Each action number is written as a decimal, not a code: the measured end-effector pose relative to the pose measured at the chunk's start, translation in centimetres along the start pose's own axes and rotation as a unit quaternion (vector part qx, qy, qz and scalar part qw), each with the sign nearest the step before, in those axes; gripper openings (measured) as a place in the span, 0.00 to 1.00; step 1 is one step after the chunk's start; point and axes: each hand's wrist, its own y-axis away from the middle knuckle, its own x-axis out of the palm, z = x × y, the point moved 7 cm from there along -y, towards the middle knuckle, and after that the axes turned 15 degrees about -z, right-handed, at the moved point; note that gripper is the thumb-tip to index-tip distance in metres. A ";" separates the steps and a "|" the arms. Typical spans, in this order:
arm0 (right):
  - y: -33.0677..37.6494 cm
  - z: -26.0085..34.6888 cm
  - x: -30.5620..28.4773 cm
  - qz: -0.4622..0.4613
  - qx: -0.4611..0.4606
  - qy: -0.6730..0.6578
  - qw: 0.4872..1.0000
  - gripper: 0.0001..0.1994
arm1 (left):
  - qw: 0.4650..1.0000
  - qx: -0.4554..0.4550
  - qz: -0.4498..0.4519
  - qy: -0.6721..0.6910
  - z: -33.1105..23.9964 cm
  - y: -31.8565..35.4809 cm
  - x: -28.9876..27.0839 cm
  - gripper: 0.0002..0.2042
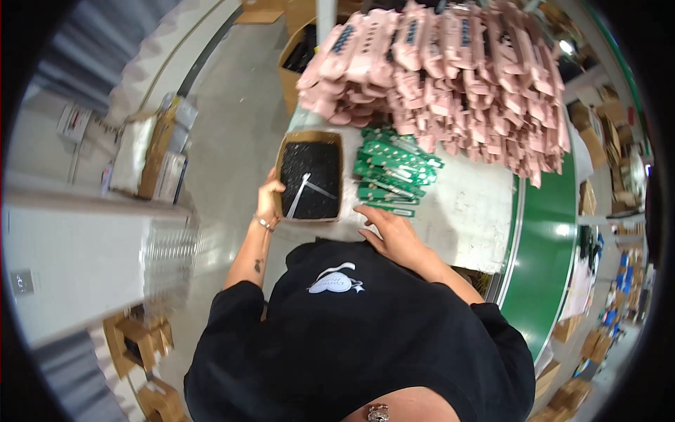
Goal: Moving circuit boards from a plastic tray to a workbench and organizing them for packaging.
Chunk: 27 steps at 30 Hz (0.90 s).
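Observation:
A small open cardboard box (340,176) sits at the table's left edge, filled with many tiny black pieces (306,155). Two pale strips joined at one end, like a thin white tool (298,197), lie on those pieces. My left hand (267,197) grips the box's left side, with its thumb by the rim and the other fingers partly hidden. To the right of the box is a loose pile of narrow green circuit boards (397,165). My right hand (389,232) rests just in front of the nearest boards, fingers apart and holding nothing.
Pink plastic housings (450,77) are stacked high across the back of the white table (485,225). A green conveyor-like surface (545,260) runs along the right. Beyond the table's far left corner stands a carton with black items (301,55). More cartons (158,148) stand at the left.

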 end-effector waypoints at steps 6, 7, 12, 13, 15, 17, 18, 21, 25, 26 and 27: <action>2.3 -4.3 -13.3 -0.228 0.091 0.105 0.964 0.11 | 0.996 -0.001 0.088 -0.032 0.8 -3.8 3.6 0.34; 3.0 -5.2 -15.0 -0.259 0.128 0.096 0.953 0.11 | 0.989 0.061 0.108 -0.075 0.5 -4.0 4.0 0.33; 5.3 -6.8 -17.9 -0.265 0.211 0.124 0.933 0.10 | 0.722 0.429 -0.108 -0.532 -4.0 -4.0 3.9 0.13; 5.7 -7.2 -18.1 -0.252 0.241 0.134 0.928 0.10 | 0.701 0.466 -0.109 -0.528 -4.8 -3.1 4.3 0.13; 5.6 -7.3 -18.8 -0.264 0.238 0.139 0.924 0.10 | 0.681 0.493 -0.109 -0.530 -6.0 -1.8 5.6 0.13; 5.4 -7.8 -19.5 -0.278 0.257 0.151 0.913 0.09 | 0.643 0.468 -0.101 -0.597 -6.4 -1.3 6.9 0.12; 5.2 -7.8 -19.7 -0.282 0.256 0.141 0.914 0.09 | 0.638 0.480 -0.103 -0.593 -6.7 -0.7 7.5 0.12; 4.3 -7.6 -19.5 -0.281 0.218 0.141 0.924 0.10 | 0.618 0.567 -0.080 -0.538 -6.6 0.7 10.1 0.09; 4.0 -7.9 -18.0 -0.257 0.231 0.129 0.930 0.10 | 0.608 0.470 0.021 -0.639 -3.3 -0.2 11.2 0.08; 3.9 -8.0 -17.7 -0.261 0.230 0.114 0.930 0.10 | 0.602 0.499 0.010 -0.624 -3.7 0.1 11.3 0.08; 3.9 -8.0 -17.4 -0.259 0.225 0.123 0.931 0.10 | 0.631 0.469 0.020 -0.617 -3.7 -0.1 11.1 0.07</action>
